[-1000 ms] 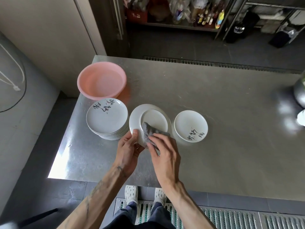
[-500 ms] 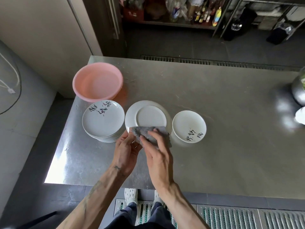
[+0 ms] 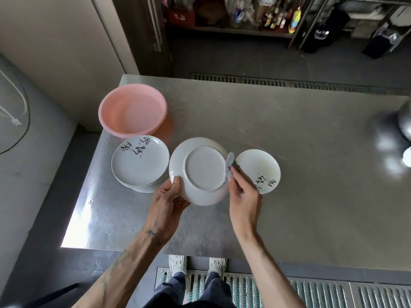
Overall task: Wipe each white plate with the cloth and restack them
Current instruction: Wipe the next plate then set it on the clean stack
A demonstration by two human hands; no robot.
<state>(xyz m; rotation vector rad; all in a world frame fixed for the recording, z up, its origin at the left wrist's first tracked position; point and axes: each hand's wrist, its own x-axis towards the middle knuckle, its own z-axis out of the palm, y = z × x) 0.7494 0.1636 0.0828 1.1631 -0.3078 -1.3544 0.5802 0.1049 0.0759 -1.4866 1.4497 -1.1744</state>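
Observation:
My left hand (image 3: 170, 200) grips the near-left rim of a white plate (image 3: 200, 172), held underside up above the steel table (image 3: 311, 174). My right hand (image 3: 243, 194) pinches a grey cloth (image 3: 229, 166) against the plate's right edge. A stack of white plates (image 3: 140, 162) with black brush writing stands to the left. One single white plate (image 3: 259, 168) with the same writing lies to the right, partly behind my right hand.
A pink basin (image 3: 132, 111) sits at the table's back left corner, just behind the stack. A shiny metal vessel (image 3: 405, 121) stands at the far right edge. Floor drain grating runs beyond the table and under my feet.
The cloth has moved from the plate's near edge round to its right edge. My left hand has tipped the plate up so its underside faces me more fully.

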